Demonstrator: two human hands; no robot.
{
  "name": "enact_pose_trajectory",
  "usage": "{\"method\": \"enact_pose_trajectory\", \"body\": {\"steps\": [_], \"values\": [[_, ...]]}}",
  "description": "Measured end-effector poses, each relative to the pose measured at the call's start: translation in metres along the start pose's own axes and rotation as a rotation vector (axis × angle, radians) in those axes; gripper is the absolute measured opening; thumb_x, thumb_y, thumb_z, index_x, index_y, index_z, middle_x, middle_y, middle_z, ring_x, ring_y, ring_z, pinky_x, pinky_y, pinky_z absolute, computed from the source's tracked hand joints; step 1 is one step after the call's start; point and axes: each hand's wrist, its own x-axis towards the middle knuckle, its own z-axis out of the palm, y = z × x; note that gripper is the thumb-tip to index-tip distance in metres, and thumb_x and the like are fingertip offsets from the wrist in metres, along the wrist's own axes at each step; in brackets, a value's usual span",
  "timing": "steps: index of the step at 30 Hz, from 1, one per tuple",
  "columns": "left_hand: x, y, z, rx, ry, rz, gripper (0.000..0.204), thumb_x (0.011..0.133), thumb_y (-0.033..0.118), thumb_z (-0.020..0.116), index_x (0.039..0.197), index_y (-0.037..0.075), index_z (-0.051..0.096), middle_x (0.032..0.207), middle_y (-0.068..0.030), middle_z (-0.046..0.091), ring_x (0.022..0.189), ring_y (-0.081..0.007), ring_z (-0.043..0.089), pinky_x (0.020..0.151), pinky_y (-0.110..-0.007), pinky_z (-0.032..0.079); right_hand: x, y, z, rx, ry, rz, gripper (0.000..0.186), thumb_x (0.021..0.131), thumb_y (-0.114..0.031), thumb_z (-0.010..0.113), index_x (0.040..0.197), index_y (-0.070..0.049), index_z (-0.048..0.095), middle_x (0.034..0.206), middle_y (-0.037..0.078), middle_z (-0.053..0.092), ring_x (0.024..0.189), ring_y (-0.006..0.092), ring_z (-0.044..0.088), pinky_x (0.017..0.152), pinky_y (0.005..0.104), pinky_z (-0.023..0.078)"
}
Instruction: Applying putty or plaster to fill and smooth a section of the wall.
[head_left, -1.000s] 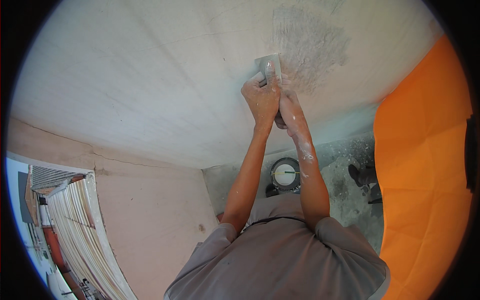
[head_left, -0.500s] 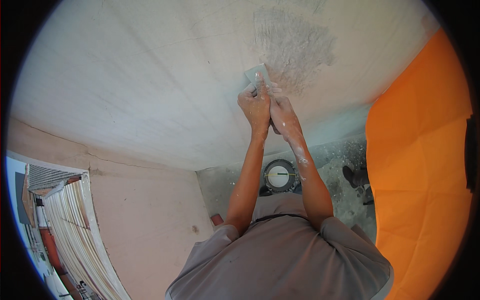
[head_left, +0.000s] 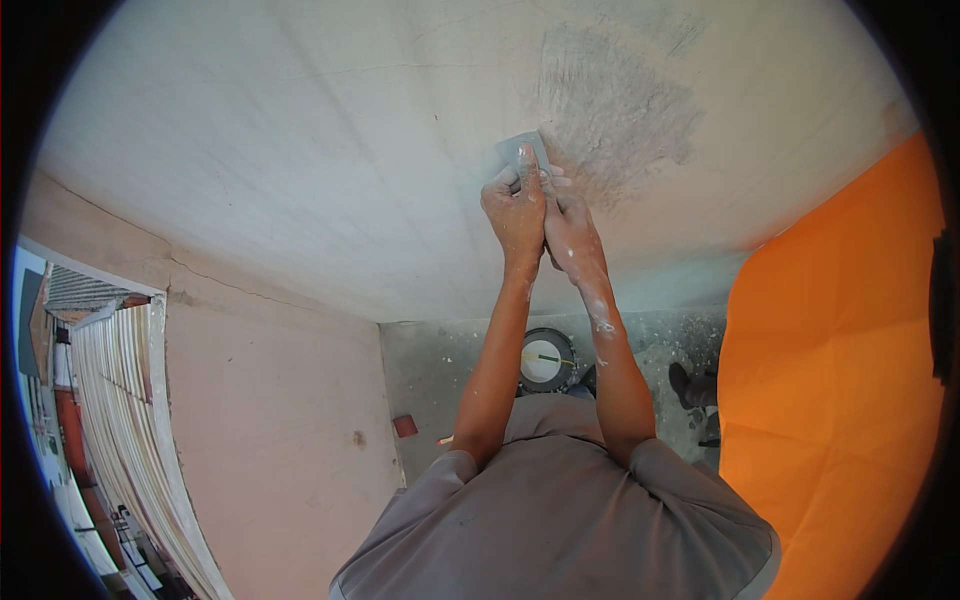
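Both my hands are raised together in front of the pale wall (head_left: 300, 160), dusted with white. A flat, grey, square-edged scraper (head_left: 524, 148) lies against or close to the wall; contact is hard to judge. My left hand (head_left: 514, 218) is closed on it, its thumb pressed along the face. Right beside it, my right hand (head_left: 574, 232) is closed around the lower part, several fingertips showing past the left thumb. Any handle is mostly hidden by the hands. Just right of the scraper, a rough grey patch (head_left: 625, 120) marks the wall.
On the floor below my arms stands a round dark-rimmed bucket (head_left: 547, 333) with white contents and a thin stick across it. An orange sheet (head_left: 830, 330) hangs at the right, near a dark shoe (head_left: 681, 383). A reddish block (head_left: 404, 426) lies by the left wall.
My view has shifted, moving the patch rightward and the orange sheet's top lower in the picture. The scraper sits slightly farther left and lower relative to the patch; both hands keep their grip.
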Motion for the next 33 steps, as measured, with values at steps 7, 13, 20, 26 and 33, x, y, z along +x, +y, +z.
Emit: {"method": "enact_pose_trajectory", "body": {"steps": [7, 13, 20, 26, 33], "values": [[-0.011, -0.006, -0.011, 0.067, 0.053, -0.058, 0.052, 0.105, 0.038, 0.060, 0.079, -0.005, 0.072, 0.067, -0.0079, 0.067, 0.058, -0.0100, 0.056, 0.055, -0.027, 0.045, -0.014, 0.005, 0.003, 0.040, -0.101, 0.113, 0.063, 0.106, -0.051, 0.044, 0.097, 0.006, 0.070, 0.079, 0.026, 0.068, 0.078, 0.0387, 0.069, 0.072, 0.0450, 0.051], [-0.008, -0.010, -0.009, 0.123, 0.075, -0.039, 0.051, 0.105, 0.037, 0.061, 0.076, -0.004, 0.071, 0.067, -0.0088, 0.068, 0.057, -0.0098, 0.056, 0.054, -0.027, 0.045, -0.006, 0.012, 0.004, 0.058, -0.136, 0.165, 0.064, 0.106, -0.049, 0.044, 0.092, 0.009, 0.067, 0.073, 0.024, 0.066, 0.071, 0.0313, 0.069, 0.068, 0.0433, 0.050], [0.011, 0.005, -0.007, 0.155, 0.037, 0.108, 0.050, 0.104, 0.036, 0.062, 0.075, -0.004, 0.070, 0.067, -0.0097, 0.069, 0.055, -0.0108, 0.057, 0.054, -0.027, 0.047, 0.010, 0.015, 0.028, 0.272, 0.076, -0.289, 0.056, 0.108, -0.050, 0.044, 0.096, -0.002, 0.070, 0.064, -0.003, 0.055, 0.047, 0.0046, 0.045, 0.039, 0.0260, 0.029], [-0.008, -0.018, -0.028, 0.247, 0.099, -0.035, 0.049, 0.100, 0.035, 0.067, 0.074, -0.006, 0.074, 0.062, -0.0073, 0.067, 0.057, -0.0108, 0.057, 0.057, -0.029, 0.048, -0.023, 0.011, 0.021, 0.219, -0.122, 0.196, 0.066, 0.107, -0.051, 0.042, 0.099, 0.009, 0.069, 0.073, 0.018, 0.068, 0.074, 0.0249, 0.067, 0.070, 0.0387, 0.051], [-0.003, 0.013, -0.034, 0.423, 0.015, -0.002, 0.052, 0.100, 0.037, 0.068, 0.069, -0.005, 0.069, 0.060, -0.0045, 0.062, 0.056, -0.0088, 0.051, 0.052, -0.028, 0.042, -0.027, 0.005, 0.036, 0.375, -0.172, 0.378, 0.071, 0.107, -0.053, 0.040, 0.088, 0.010, 0.066, 0.063, 0.008, 0.062, 0.062, 0.0214, 0.061, 0.061, 0.0396, 0.048]]}}
